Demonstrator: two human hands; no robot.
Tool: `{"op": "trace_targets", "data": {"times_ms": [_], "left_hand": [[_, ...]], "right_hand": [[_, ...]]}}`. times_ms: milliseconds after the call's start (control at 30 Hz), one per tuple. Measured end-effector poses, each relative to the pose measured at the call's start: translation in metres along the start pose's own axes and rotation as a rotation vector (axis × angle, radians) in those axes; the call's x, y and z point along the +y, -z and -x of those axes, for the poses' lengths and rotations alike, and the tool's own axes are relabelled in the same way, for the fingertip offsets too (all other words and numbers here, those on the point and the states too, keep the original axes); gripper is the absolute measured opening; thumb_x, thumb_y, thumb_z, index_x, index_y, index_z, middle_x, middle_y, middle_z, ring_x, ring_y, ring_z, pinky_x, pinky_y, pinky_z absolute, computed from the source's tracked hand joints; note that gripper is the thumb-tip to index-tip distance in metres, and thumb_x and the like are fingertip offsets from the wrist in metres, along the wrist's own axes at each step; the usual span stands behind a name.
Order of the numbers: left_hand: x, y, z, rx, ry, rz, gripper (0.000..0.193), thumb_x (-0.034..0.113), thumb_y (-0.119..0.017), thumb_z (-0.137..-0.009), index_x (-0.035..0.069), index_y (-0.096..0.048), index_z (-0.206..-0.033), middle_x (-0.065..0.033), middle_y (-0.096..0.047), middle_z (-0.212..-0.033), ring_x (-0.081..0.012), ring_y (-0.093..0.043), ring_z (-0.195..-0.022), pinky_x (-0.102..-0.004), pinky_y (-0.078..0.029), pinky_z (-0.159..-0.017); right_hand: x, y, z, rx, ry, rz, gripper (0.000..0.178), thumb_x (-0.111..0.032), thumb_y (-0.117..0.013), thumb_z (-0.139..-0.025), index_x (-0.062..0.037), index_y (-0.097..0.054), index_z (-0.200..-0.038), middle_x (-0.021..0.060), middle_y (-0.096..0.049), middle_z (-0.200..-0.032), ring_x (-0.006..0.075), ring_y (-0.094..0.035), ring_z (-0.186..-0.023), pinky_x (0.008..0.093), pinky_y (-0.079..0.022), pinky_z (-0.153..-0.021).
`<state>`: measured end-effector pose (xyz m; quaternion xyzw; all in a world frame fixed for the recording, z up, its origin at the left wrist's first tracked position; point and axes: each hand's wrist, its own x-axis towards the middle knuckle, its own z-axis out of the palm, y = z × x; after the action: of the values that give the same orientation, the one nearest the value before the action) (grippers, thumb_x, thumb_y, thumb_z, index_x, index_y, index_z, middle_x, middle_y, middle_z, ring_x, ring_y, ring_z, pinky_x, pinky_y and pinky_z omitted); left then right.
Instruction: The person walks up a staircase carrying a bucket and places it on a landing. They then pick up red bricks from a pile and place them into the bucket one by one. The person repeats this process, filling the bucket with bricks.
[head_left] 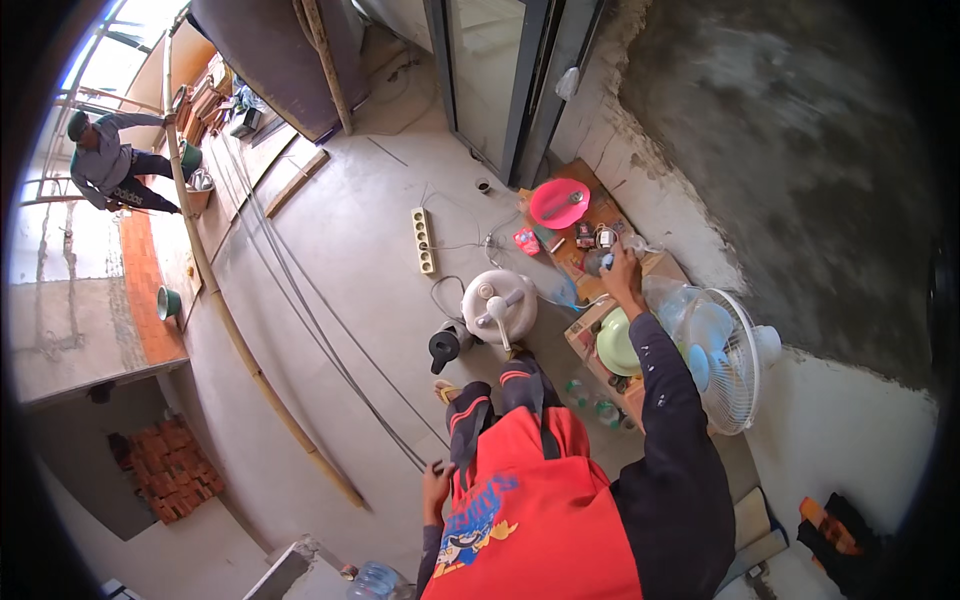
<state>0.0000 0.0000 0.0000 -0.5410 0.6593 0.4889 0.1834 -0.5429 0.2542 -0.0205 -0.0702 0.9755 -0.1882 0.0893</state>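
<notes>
My right hand point(622, 278) reaches over a low wooden board and cardboard boxes along the right wall. Its fingers are closed around a small clear plastic bottle point(597, 262) with a bit of blue on it. Close to it lie a pink plate point(560, 203) with a spoon and a green plate point(618, 345). My left hand point(437, 485) hangs low beside my left thigh, fingers loosely apart, holding nothing visible. Before my feet stand a round white lidded appliance point(500, 308), like a rice cooker, and a kettle point(447, 345) with a black lid.
A white fan point(718, 360) stands by my right arm. A power strip point(423, 241) with cords lies on the floor. Long rods point(300, 285) and a bamboo pole point(262, 385) cross the left side. Another person point(115, 165) is at the far left near stacked bricks.
</notes>
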Motion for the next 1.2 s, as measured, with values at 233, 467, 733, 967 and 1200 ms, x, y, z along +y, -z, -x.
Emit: {"op": "trace_targets", "data": {"times_ms": [233, 467, 733, 967, 1200], "left_hand": [[-0.004, -0.008, 0.052, 0.059, 0.346, 0.314, 0.050, 0.026, -0.067, -0.078, -0.004, -0.050, -0.114, -0.0146, -0.061, -0.089, -0.0158, -0.058, -0.070, -0.0264, -0.049, -0.058], [0.014, 0.013, 0.035, 0.113, 0.451, 0.071, 0.054, 0.036, -0.067, -0.076, -0.003, -0.054, -0.112, -0.0205, -0.062, -0.093, -0.0249, -0.062, -0.081, -0.0318, -0.050, -0.070], [0.009, 0.001, 0.076, 0.086, 0.557, -0.088, 0.060, 0.047, -0.066, -0.072, -0.002, -0.058, -0.107, -0.0221, -0.061, -0.100, -0.0321, -0.059, -0.095, -0.0357, -0.045, -0.084], [0.034, 0.003, 0.051, 0.031, 0.503, -0.179, 0.059, 0.046, -0.065, -0.073, 0.000, -0.058, -0.109, -0.0228, -0.060, -0.104, -0.0326, -0.059, -0.097, -0.0351, -0.045, -0.085], [0.012, 0.006, 0.046, 0.029, 0.450, 0.052, 0.060, 0.044, -0.066, -0.074, -0.002, -0.056, -0.111, -0.0210, -0.063, -0.095, -0.0271, -0.062, -0.088, -0.0334, -0.048, -0.078]], "right_hand": [[0.062, -0.079, -0.056, 0.014, -0.262, 0.010, 0.041, -0.008, -0.061, -0.065, -0.0022, -0.048, -0.104, 0.0257, -0.052, -0.103, 0.0414, -0.053, -0.093, 0.0449, -0.046, -0.079], [0.095, -0.160, -0.064, -0.262, -0.421, 0.010, 0.058, -0.006, -0.062, -0.068, -0.0016, -0.041, -0.122, 0.0262, -0.049, -0.115, 0.0396, -0.049, -0.107, 0.0429, -0.043, -0.089], [0.114, -0.194, -0.069, -0.192, -0.420, 0.245, 0.053, 0.000, -0.055, -0.072, 0.0001, -0.038, -0.123, 0.0242, -0.047, -0.115, 0.0364, -0.055, -0.098, 0.0431, -0.047, -0.081], [0.125, -0.192, -0.088, -0.267, -0.443, 0.202, 0.053, -0.003, -0.054, -0.074, -0.0001, -0.038, -0.125, 0.0239, -0.041, -0.124, 0.0364, -0.050, -0.108, 0.0417, -0.045, -0.086], [0.090, -0.161, -0.057, -0.183, -0.504, 0.182, 0.061, -0.007, -0.057, -0.073, -0.0020, -0.032, -0.128, 0.0266, -0.035, -0.129, 0.0403, -0.043, -0.114, 0.0442, -0.041, -0.091]]}}
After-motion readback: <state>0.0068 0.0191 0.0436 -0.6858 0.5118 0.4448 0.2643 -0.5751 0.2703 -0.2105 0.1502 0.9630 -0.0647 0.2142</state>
